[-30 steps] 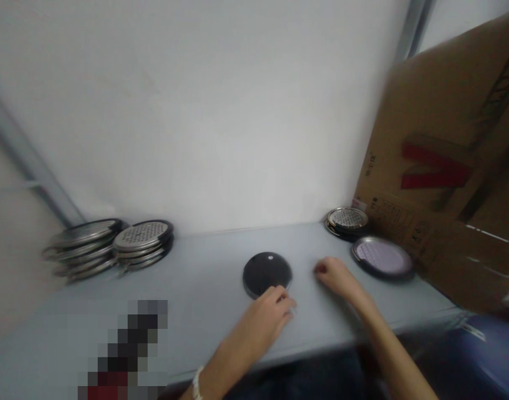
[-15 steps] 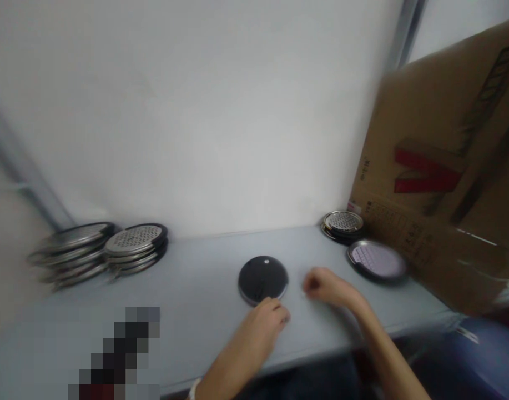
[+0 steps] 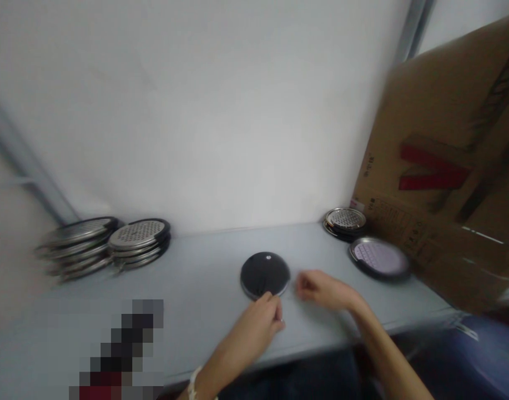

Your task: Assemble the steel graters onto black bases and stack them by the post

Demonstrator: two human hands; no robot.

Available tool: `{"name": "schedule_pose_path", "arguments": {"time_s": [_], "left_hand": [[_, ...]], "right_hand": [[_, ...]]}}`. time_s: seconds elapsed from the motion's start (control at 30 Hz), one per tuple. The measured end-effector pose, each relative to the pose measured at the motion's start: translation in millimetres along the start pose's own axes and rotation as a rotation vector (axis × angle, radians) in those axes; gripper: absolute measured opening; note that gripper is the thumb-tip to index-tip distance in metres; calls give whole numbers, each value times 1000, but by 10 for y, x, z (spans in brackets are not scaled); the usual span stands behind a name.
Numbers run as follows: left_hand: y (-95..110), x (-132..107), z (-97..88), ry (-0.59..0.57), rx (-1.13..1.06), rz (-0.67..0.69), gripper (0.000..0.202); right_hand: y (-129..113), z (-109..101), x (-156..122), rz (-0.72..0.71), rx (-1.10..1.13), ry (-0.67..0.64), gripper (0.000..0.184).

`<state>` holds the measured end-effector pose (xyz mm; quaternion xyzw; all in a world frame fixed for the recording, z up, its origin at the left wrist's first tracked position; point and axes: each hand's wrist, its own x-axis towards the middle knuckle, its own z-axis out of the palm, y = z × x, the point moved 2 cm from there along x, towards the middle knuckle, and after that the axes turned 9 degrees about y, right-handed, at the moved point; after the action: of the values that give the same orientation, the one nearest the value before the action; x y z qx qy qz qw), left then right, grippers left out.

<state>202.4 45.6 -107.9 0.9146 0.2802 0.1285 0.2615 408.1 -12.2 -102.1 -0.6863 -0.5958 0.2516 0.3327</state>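
- Head view: my left hand (image 3: pixel 250 333) sits at the lower rim of the round black disc (image 3: pixel 265 272), which lies flat on the pale grey table (image 3: pixel 196 289), just below the middle of the frame.
- Its fingers (image 3: pixel 273 314) curl against that rim; from here I cannot tell whether they grip it or only touch it.
- My right hand (image 3: pixel 323 290) is half curled and holds nothing, just beside the disc on its right, not touching it.
- The disc is round, so it gives me no long axis; it lies straight up the frame from my left fingers, and the left hand is the nearer.
- At centre left stand two stacks of perforated steel grater plates (image 3: pixel 137 239).
- At right, a smaller stack of grater plates (image 3: pixel 346 219) sits behind a round plate with a lilac face (image 3: pixel 379 257).
- A tilted cardboard box (image 3: pixel 435 139) fills the right edge.
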Motion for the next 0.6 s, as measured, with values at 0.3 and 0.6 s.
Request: {"name": "schedule_pose_path", "arguments": {"time_s": [0.3,0.6], "left_hand": [[2,145,-313,261,-596,-153,16],[18,47,-625,385,-544,-33,16]], "right_hand": [[-546,180,-47,-145,181,245,7],[-758,257,-152,-227,413,337,18]]}}
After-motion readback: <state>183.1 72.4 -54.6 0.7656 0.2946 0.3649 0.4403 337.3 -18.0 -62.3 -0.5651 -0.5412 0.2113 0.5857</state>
